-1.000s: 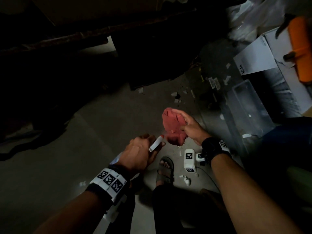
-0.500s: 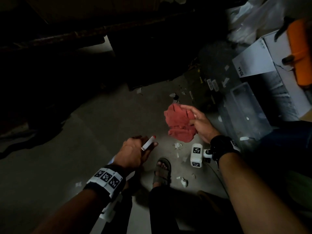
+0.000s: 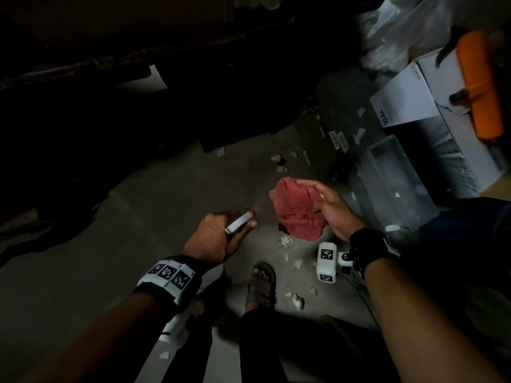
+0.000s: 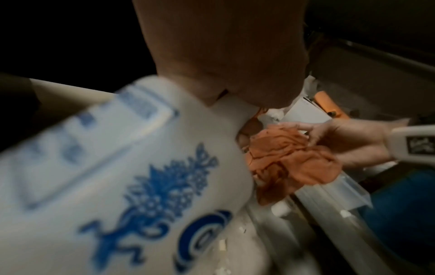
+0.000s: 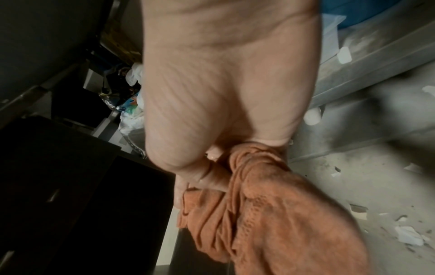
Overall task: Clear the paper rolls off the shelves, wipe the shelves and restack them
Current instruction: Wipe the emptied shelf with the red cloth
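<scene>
In the head view my left hand (image 3: 221, 239) grips a white spray bottle; its red-tipped nozzle (image 3: 240, 223) points right, toward the cloth. The left wrist view shows the bottle's body (image 4: 141, 186), white with blue print, filling the frame. My right hand (image 3: 318, 200) holds a crumpled red cloth (image 3: 296, 214) above the floor, a short gap right of the nozzle. The cloth (image 5: 270, 214) is bunched between thumb and fingers in the right wrist view, and hangs from the right hand (image 4: 341, 139) in the left wrist view. No paper rolls show. A dark shelf edge (image 3: 110, 59) runs across the top left.
A white box (image 3: 409, 103) labelled 104A, an orange object (image 3: 478, 89) and plastic bags (image 3: 392, 31) crowd the upper right. A clear plastic tray (image 3: 395, 175) lies beside my right hand. Paper scraps (image 3: 284, 240) litter the floor near my sandalled foot (image 3: 261, 280).
The nozzle was almost touching the cloth; the hands have since drawn apart. The left hand pulled back left, and the cloth now hangs more spread out in the right hand.
</scene>
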